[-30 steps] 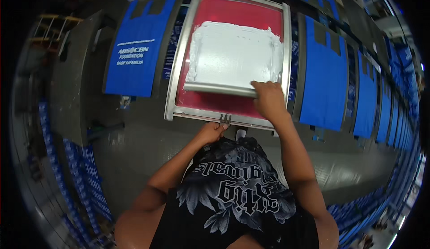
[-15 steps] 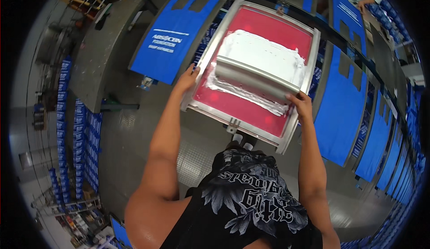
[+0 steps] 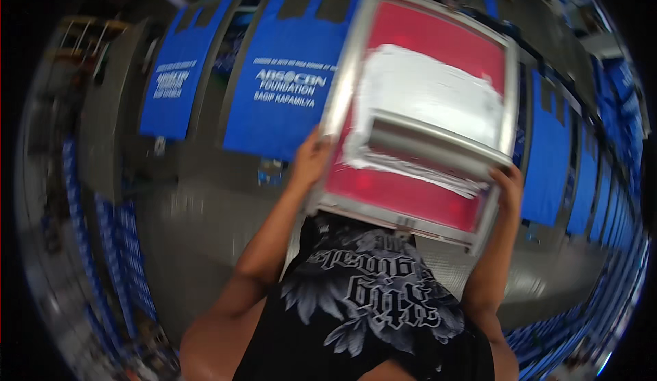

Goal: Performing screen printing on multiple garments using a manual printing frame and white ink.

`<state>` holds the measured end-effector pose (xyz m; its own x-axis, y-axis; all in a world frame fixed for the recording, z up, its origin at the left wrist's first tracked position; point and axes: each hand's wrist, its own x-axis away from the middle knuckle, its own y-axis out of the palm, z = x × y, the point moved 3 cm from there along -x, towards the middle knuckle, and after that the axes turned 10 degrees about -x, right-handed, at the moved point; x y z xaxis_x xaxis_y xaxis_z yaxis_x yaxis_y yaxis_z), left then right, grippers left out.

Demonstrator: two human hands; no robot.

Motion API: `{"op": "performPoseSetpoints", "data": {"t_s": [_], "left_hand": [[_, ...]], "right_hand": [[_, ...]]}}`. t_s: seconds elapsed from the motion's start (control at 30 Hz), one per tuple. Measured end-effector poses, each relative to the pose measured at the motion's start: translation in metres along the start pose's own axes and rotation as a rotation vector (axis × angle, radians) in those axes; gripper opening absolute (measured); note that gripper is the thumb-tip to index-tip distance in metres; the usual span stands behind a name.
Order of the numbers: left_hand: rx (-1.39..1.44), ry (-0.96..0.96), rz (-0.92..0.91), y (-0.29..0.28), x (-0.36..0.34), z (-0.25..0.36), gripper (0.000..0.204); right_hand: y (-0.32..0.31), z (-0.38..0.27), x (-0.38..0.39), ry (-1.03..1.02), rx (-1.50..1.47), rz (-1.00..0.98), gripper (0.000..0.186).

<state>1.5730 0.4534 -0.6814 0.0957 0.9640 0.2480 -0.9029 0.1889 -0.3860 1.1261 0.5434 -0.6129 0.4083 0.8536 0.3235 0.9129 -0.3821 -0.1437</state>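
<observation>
Frame shifted right; my left hand and right hand grip its sides, squeegee by right fingers; likely carrying, keep level.

A screen-printing workshop — a metal-framed red screen carries white paste; blue printed panels lie in rows; more blue pieces line the edges.

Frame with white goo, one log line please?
frame; left hand: on left side; right hand: on right side; squeegee: across frame; paste: white
</observation>
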Motion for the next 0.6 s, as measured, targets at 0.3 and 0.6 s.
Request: {"op": "performPoseSetpoints", "data": {"t_s": [0.3, 0.6], "left_hand": [[-0.061, 0.004, 0.030, 0.132, -0.004, -0.014, 0.058], [-0.069, 0.060, 0.209, 0.107, 0.035, 0.012, 0.053]], "right_hand": [[-0.110, 0.086, -0.043, -0.011, -0.115, 0.031, 0.036], [-0.098, 0.091, -0.063, -0.096, -0.224, -0.163, 0.037]]}}
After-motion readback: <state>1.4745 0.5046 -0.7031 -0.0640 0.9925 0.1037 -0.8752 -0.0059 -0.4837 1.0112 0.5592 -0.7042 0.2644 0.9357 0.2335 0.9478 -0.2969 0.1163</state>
